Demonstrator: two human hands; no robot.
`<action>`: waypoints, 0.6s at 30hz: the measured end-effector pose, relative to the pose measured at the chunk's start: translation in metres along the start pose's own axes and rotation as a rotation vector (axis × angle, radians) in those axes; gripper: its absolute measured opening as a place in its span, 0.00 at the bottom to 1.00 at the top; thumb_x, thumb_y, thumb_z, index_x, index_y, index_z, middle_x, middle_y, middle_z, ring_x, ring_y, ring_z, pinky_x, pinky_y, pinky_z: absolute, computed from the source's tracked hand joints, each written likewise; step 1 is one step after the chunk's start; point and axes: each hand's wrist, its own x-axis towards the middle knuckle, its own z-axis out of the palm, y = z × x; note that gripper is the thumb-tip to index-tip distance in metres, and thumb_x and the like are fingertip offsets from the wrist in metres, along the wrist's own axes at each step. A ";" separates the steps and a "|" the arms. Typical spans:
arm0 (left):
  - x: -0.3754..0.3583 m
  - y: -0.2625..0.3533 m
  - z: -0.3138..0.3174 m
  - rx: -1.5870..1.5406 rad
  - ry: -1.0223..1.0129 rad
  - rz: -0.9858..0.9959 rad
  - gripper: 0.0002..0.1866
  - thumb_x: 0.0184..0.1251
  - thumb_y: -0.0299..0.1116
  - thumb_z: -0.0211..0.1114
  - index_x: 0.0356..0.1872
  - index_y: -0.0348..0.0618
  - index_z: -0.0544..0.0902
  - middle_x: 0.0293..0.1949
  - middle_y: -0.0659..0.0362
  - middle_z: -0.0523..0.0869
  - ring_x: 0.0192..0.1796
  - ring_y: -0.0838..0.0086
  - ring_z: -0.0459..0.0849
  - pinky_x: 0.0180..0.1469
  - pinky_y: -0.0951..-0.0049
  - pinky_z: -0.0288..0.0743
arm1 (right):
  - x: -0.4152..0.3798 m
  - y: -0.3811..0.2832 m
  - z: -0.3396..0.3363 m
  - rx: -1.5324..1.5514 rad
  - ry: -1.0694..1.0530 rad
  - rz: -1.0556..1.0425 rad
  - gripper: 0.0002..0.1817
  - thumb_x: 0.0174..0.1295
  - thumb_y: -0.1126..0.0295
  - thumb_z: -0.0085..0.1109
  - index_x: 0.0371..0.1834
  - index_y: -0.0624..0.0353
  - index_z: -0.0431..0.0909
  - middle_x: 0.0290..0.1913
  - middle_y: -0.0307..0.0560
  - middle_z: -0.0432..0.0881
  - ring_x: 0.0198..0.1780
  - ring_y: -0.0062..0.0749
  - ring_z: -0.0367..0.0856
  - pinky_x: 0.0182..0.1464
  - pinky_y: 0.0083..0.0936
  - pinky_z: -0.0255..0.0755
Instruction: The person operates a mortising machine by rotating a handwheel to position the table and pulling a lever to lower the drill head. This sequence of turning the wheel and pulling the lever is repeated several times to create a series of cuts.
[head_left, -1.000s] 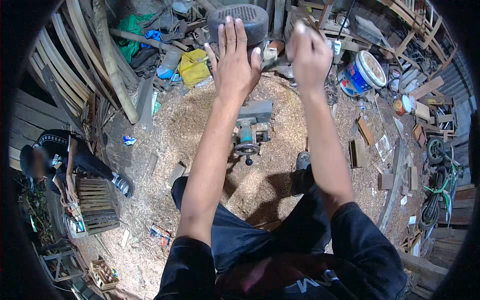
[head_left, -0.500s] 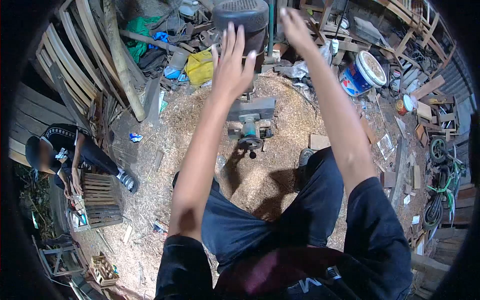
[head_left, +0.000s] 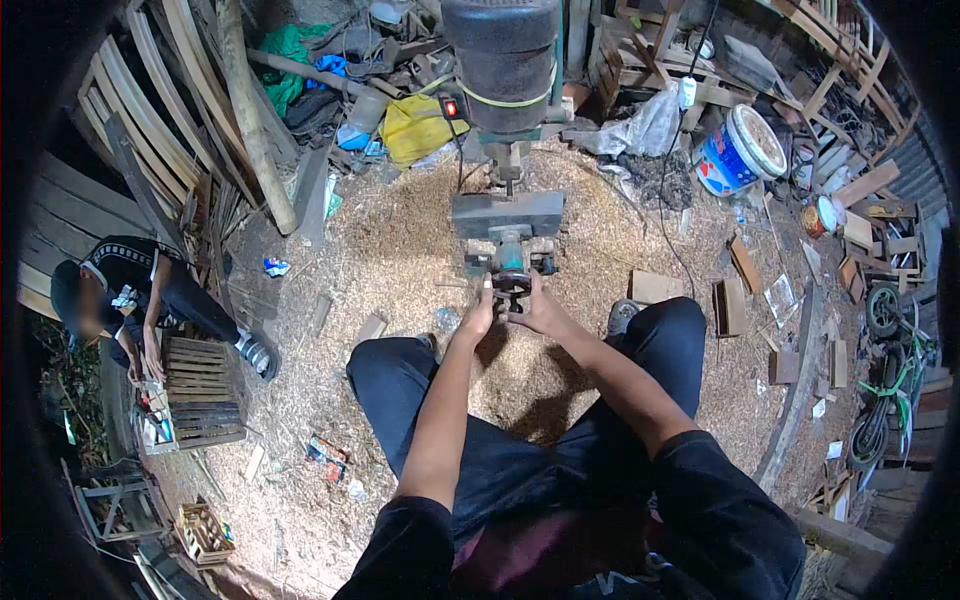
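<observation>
A machine with a dark cylindrical motor housing [head_left: 500, 70] stands in front of me, with a flat metal table [head_left: 508, 214] below it. On the machine's near side is a small dark handwheel [head_left: 513, 282]. My left hand [head_left: 478, 314] is closed on the wheel's left side, thumb pointing forward. My right hand [head_left: 541, 311] grips the right side, its fingers curling underneath and partly hidden. A switch with a glowing red light [head_left: 450, 107] hangs left of the housing.
Wood shavings cover the floor. At left a person [head_left: 125, 300] sits beside a slatted wooden crate [head_left: 205, 385]. A paint bucket [head_left: 735, 150], wood blocks [head_left: 730, 307] and a small bike [head_left: 880, 385] are on the right. A cable [head_left: 662, 200] hangs to the floor.
Both hands have come down from up beside the motor housing to the handwheel and closed on it. The view has shifted slightly, and the lit switch now shows.
</observation>
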 end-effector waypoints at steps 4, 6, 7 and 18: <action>0.016 -0.019 -0.005 0.016 -0.039 0.147 0.42 0.77 0.66 0.27 0.79 0.44 0.52 0.79 0.47 0.55 0.81 0.58 0.51 0.79 0.66 0.43 | 0.011 0.007 0.020 -0.015 0.009 0.254 0.61 0.49 0.46 0.76 0.71 0.71 0.44 0.55 0.73 0.78 0.57 0.63 0.80 0.59 0.45 0.76; 0.019 -0.026 -0.002 0.018 -0.025 0.203 0.40 0.79 0.63 0.28 0.79 0.44 0.52 0.79 0.48 0.55 0.81 0.58 0.51 0.79 0.66 0.44 | 0.008 0.004 0.020 -0.078 -0.018 0.352 0.51 0.51 0.44 0.73 0.63 0.70 0.54 0.50 0.71 0.81 0.52 0.63 0.82 0.54 0.46 0.78; 0.016 -0.024 0.000 0.012 -0.016 0.215 0.40 0.79 0.63 0.28 0.79 0.43 0.52 0.79 0.47 0.56 0.81 0.58 0.51 0.79 0.66 0.44 | 0.007 0.001 0.019 -0.107 -0.027 0.366 0.43 0.52 0.43 0.71 0.55 0.70 0.64 0.47 0.71 0.82 0.49 0.64 0.83 0.52 0.47 0.79; 0.008 -0.013 -0.005 0.025 -0.041 0.173 0.39 0.80 0.62 0.30 0.79 0.42 0.51 0.80 0.48 0.53 0.82 0.60 0.48 0.80 0.68 0.41 | -0.006 -0.016 0.011 -0.227 -0.012 0.217 0.33 0.61 0.41 0.59 0.37 0.70 0.84 0.38 0.71 0.84 0.41 0.63 0.85 0.47 0.51 0.79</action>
